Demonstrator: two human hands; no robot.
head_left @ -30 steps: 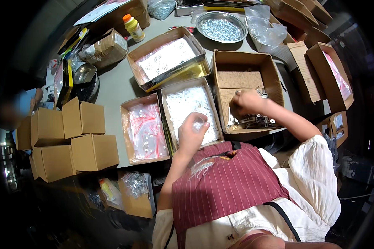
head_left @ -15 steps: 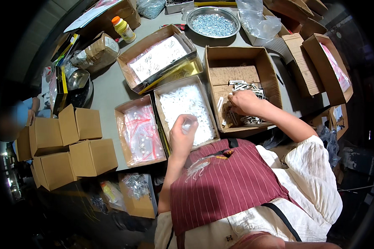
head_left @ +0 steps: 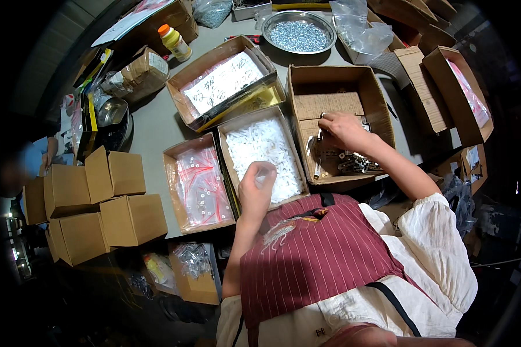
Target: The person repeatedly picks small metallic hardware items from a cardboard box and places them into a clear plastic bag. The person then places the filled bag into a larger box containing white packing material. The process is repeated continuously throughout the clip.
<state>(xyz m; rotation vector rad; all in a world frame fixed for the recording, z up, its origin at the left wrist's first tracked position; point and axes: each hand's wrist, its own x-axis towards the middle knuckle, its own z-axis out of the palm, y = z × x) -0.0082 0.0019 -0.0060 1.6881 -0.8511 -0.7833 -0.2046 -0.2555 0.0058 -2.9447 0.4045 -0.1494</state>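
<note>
My left hand (head_left: 255, 189) is over the near part of a shallow cardboard box of small white plastic pieces (head_left: 260, 139). Its fingers curl round a small clear plastic bag (head_left: 264, 173). Inside a deeper cardboard box (head_left: 329, 103) to the right, my right hand (head_left: 347, 132) has its thumb and fingers drawn together. Whatever lies between those fingertips is too small to make out. Slim metal and white parts (head_left: 356, 164) are heaped below and beside that hand, partly covered by it.
A box of red-edged zip bags (head_left: 201, 188) stands at left, by several open cartons (head_left: 130, 217). Behind are a paper-topped box (head_left: 223, 81), a steel bowl of small metal pieces (head_left: 298, 36) and a yellow bottle (head_left: 175, 43). Another person's arm (head_left: 51, 151) shows far left.
My right hand has shifted slightly in the deep box, and the parts under it have been disturbed. My left hand stays nearly in place with the clear bag.
</note>
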